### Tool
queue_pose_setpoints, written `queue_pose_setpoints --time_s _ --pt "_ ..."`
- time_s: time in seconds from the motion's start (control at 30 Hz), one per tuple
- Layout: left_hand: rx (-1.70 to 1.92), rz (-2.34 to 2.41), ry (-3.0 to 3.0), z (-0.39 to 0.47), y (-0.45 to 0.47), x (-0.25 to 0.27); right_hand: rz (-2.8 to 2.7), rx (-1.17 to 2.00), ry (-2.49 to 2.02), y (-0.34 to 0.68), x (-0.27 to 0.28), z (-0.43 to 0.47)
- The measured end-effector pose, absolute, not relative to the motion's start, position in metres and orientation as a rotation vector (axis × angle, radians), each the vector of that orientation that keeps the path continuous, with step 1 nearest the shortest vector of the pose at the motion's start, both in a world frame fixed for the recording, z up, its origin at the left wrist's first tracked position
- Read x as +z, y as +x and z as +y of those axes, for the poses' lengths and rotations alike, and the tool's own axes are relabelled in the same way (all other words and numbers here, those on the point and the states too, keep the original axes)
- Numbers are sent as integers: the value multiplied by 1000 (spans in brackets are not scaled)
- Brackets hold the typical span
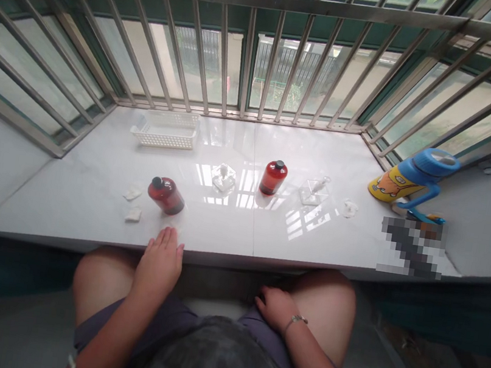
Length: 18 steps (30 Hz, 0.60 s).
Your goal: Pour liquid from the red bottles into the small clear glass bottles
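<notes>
My left hand lies palm down at the counter's front edge, its fingers stretched out and holding nothing. Just beyond its fingertips stands a red translucent bottle with a black cap. Two small crumpled white pieces, one upper and one lower, lie left of that bottle. My right hand rests on my right thigh, fingers loosely bent and apart, with nothing visible in it. A second red bottle stands mid-counter, between a clear faceted holder and a clear square holder.
A white perforated basket sits at the back left. To the right stand a yellow and blue flask and another crumpled white piece. Blurred-out items lie near the right front edge. Metal window bars border the glossy white counter.
</notes>
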<state>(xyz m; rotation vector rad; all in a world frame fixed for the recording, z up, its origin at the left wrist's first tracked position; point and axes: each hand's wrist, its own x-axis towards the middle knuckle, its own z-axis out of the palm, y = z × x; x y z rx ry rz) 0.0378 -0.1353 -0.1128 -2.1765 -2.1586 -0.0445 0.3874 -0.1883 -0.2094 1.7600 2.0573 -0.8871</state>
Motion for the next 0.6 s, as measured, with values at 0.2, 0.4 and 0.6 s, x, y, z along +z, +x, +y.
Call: queue_pose_setpoints --time_s 0.2,0.4,0.6 --pt "-129 -2178 -2198 -138 86 -127 2061 -884 1758 387 -209 -189" --pt "-157 -1831 -2755 -127 190 -124 2059 -907 1775 387 -211 -189" --pt "-203 -1517 -2997 -95 278 -119 2038 -921 1808 388 -210 -190"
